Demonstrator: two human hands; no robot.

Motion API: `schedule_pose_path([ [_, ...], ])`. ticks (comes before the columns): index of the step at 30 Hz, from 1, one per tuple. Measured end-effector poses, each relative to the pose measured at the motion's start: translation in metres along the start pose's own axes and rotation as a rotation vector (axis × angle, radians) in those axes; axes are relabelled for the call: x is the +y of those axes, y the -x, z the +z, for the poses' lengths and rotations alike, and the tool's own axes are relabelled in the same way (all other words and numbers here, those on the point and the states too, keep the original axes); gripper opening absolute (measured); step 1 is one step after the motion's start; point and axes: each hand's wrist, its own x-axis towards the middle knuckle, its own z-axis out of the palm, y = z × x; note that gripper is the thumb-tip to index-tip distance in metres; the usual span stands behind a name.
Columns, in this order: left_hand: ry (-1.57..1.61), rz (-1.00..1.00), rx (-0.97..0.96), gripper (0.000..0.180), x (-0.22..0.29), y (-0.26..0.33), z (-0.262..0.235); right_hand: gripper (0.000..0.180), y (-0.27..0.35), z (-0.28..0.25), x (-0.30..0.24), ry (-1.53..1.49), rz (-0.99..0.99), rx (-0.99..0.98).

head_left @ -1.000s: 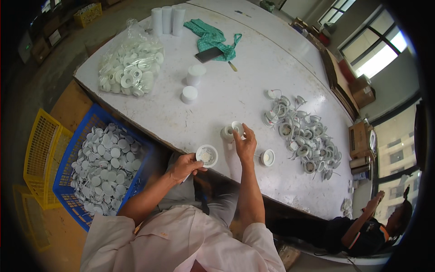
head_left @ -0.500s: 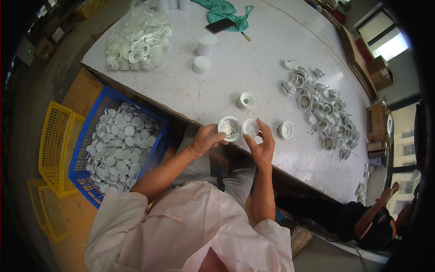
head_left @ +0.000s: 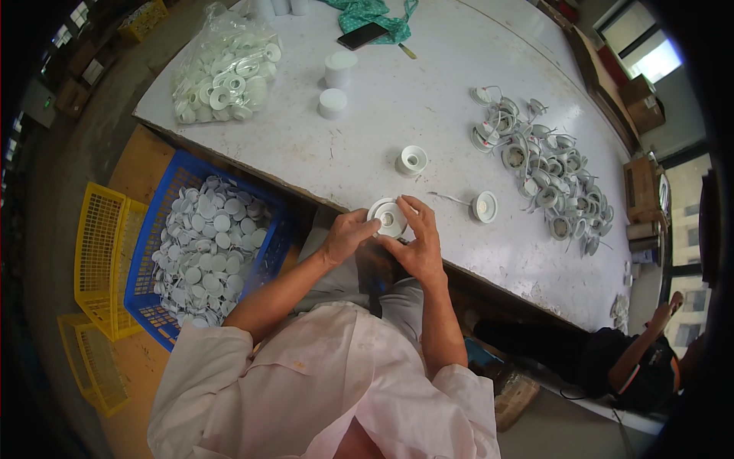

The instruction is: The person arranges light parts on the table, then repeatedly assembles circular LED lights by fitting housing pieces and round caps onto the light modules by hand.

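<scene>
The left hand (head_left: 346, 236) pinched a round white housing (head_left: 373, 208) close by the edge of the worktop (head_left: 375, 115); the right hand (head_left: 420, 242) pinched a white ring (head_left: 399, 217) over it.

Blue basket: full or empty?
Well filled: white discs heap across most of the blue basket. Cannot tell how deep the heap goes.

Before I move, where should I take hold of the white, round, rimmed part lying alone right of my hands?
Probably pinch the white, round, rimmed part's outer rim from its right: that edge is uncovered, while a thin pale wire extends leftward.
</scene>
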Motion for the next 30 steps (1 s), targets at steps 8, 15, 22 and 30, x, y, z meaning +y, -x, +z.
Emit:
schedule_pose_path([
  [8, -0.018, 0.024, 0.009, 0.030, 0.011, 0.004, 0.002, 0.070, 0.009, 0.004, 0.012, -0.267, 0.147, -0.006],
  [15, -0.160, 0.032, 0.016, 0.028, 0.007, -0.001, 0.009, 0.033, 0.015, 0.014, 0.024, -0.476, 0.629, 0.114],
  [22, -0.342, 0.069, 0.098, 0.027, -0.002, -0.004, 0.013, 0.020, 0.018, 0.025, 0.021, -0.403, 0.613, 0.244],
  [30, -0.448, 0.043, 0.107, 0.026, 0.003, -0.005, 0.019, 0.017, 0.020, 0.029, 0.024, -0.345, 0.556, 0.313],
])
